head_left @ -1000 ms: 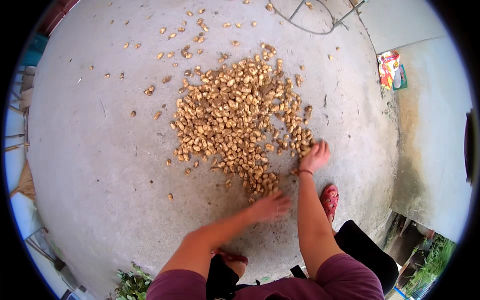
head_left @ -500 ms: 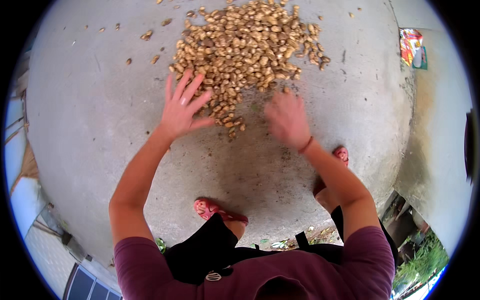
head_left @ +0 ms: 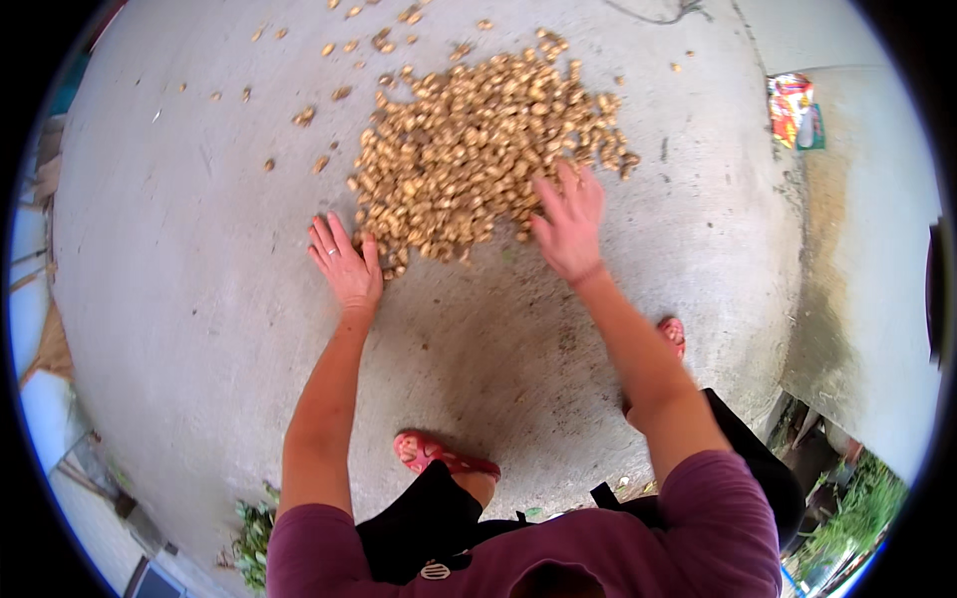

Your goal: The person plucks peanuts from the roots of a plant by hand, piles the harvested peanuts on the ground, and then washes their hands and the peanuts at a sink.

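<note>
A broad heap of unshelled peanuts (head_left: 469,149) lies on the grey concrete floor in front of me. My left hand (head_left: 346,264), with a ring on one finger, rests at the near left edge of the heap. Its fingers are stretched out and it holds nothing; the thumb side is beside the nearest peanuts. At the heap's right edge is my right hand (head_left: 571,219), slightly blurred. Its fingers are spread and reach over the peanuts there, and nothing shows in its grasp.
Loose peanuts (head_left: 303,117) are scattered left of and beyond the heap. By the right wall lies a red and white packet (head_left: 791,105) on something green. My feet in red sandals (head_left: 449,456) stand near. Green plants (head_left: 256,538) grow at the lower left.
My left hand has come down and nearer, to the heap's left edge. My right hand has moved forward onto its right edge and its fingers have spread. The near peanuts sit closer to the heap.
</note>
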Tool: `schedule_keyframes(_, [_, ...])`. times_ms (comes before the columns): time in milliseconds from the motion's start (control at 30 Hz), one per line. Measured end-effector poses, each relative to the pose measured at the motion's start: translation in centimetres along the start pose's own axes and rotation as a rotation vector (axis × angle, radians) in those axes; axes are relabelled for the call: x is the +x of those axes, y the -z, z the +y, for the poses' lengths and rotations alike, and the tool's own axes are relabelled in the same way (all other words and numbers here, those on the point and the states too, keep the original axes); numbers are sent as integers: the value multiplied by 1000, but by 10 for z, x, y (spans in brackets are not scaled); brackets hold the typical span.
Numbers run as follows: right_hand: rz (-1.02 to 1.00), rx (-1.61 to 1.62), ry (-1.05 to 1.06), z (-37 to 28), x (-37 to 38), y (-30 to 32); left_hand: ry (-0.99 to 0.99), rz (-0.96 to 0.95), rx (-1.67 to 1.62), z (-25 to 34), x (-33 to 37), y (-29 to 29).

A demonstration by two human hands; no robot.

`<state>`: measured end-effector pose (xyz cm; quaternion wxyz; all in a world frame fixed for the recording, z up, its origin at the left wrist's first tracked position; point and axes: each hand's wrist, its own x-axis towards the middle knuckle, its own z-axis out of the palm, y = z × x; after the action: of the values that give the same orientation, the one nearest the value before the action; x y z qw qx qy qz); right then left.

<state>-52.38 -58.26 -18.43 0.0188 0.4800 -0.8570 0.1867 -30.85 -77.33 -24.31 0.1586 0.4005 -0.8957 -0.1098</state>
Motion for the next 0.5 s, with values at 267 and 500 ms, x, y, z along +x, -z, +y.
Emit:
schedule_keyframes(267, [32,347,-237,-2,-63,-20,24,132,-391,63,50,-7])
schedule_keyframes(500, [355,443,-679,116,40,-20,16,-198,-84,77,74,-1])
